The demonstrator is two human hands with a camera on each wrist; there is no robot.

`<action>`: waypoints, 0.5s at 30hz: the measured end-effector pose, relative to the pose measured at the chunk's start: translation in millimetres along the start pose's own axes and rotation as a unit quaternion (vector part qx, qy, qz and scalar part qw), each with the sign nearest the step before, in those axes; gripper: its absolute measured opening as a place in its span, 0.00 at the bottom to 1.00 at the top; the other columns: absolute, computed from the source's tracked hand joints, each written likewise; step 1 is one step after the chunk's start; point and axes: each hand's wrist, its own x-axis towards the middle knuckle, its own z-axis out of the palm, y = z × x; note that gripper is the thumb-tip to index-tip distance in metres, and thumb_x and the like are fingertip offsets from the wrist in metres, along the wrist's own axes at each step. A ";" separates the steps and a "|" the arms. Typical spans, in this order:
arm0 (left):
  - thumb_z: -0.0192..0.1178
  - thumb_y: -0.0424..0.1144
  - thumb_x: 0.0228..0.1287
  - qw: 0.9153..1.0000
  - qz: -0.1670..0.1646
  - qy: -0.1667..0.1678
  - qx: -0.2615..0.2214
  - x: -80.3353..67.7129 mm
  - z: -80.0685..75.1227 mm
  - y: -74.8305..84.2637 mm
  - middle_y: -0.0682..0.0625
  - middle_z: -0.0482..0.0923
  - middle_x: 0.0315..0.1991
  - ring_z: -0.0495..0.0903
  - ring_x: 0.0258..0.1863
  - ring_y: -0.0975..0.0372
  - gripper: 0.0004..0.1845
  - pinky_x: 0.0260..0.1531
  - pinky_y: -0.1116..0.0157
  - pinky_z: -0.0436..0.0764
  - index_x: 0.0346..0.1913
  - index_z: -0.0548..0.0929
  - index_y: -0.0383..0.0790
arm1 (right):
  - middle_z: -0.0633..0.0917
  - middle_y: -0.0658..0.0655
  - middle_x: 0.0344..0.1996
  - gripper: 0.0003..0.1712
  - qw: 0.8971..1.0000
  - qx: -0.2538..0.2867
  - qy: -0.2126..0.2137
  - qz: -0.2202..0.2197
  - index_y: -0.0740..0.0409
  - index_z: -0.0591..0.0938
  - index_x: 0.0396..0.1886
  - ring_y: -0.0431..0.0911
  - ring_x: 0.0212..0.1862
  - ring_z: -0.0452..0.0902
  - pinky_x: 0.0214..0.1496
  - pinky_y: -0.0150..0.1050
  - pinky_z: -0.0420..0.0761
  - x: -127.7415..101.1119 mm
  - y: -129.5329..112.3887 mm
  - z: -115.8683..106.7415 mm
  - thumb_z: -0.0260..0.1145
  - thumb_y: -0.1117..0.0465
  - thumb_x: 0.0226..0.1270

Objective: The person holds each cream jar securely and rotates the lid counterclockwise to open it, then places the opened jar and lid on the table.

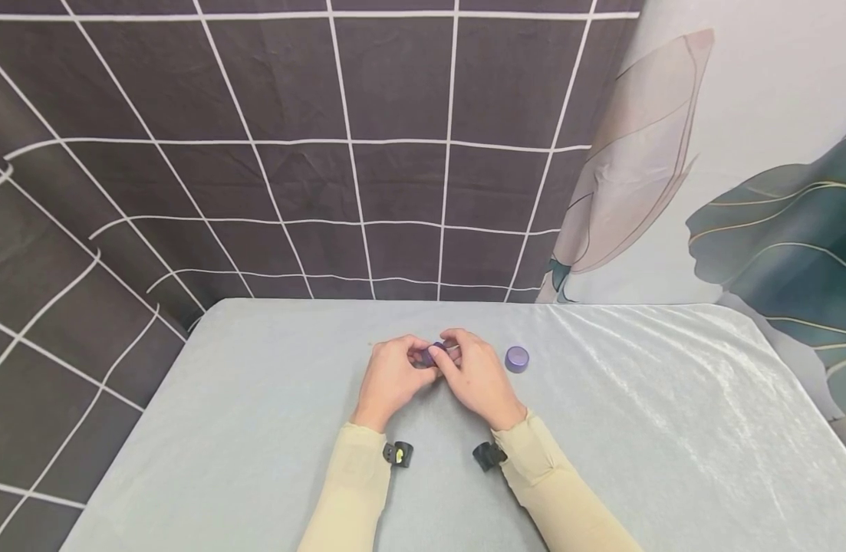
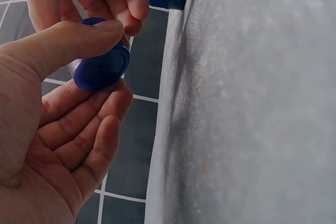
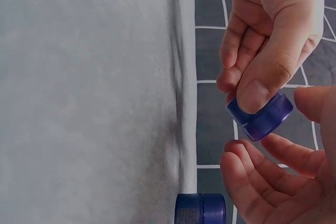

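A small round purple jar [image 3: 268, 119], with a seam around its side, is between both hands. My left hand [image 1: 391, 376] pinches it, thumb [image 2: 100, 38] across it and fingers underneath. From the other side my right hand [image 1: 474, 376] reaches in, its thumb [image 3: 310, 100] and index fingertip at opposite edges of the jar. The remaining right fingers [image 3: 247, 171] are loosely bent beside it. Both hands are over the far half of the table. A second purple jar [image 1: 517, 359] of the same kind rests on the cloth just right of my right hand.
A pale grey velvety cloth [image 1: 222, 429] covers the table, with creases toward the right. Behind and left hangs a dark curtain [image 1: 402, 184] with a white grid; a leaf-patterned curtain [image 1: 671, 253] is at the right. Each wrist carries a small black device [image 1: 489, 456].
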 end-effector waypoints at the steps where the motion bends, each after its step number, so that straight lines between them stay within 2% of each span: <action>1: 0.77 0.40 0.48 1.000 0.001 0.000 0.000 0.1 0.0 0.1 0.55 0.86 0.29 0.83 0.30 0.65 0.14 0.35 0.65 0.82 0.39 0.89 0.42 | 0.87 0.57 0.37 0.18 1.000 -0.002 0.000 0.000 0.63 0.83 0.49 0.46 0.37 0.84 0.44 0.46 0.81 -0.2 -0.3 -0.3 0.68 0.53 0.69; 10: 0.76 0.39 0.48 1.000 0.002 0.000 -0.004 0.7 1.0 -0.8 0.55 0.87 0.29 0.85 0.31 0.65 0.14 0.35 0.65 0.82 0.39 0.89 0.40 | 0.87 0.58 0.38 0.16 1.000 -0.016 0.001 -0.013 0.61 0.85 0.46 0.49 0.40 0.83 0.44 0.47 0.81 -0.3 0.2 0.1 0.69 0.53 0.68; 15: 0.76 0.39 0.49 1.000 0.000 -0.001 -0.004 0.8 0.7 -0.4 0.54 0.87 0.30 0.85 0.32 0.65 0.14 0.36 0.64 0.83 0.40 0.89 0.40 | 0.86 0.57 0.37 0.15 1.000 -0.015 0.001 -0.020 0.61 0.85 0.45 0.47 0.38 0.81 0.43 0.46 0.80 -0.1 0.5 0.0 0.69 0.54 0.67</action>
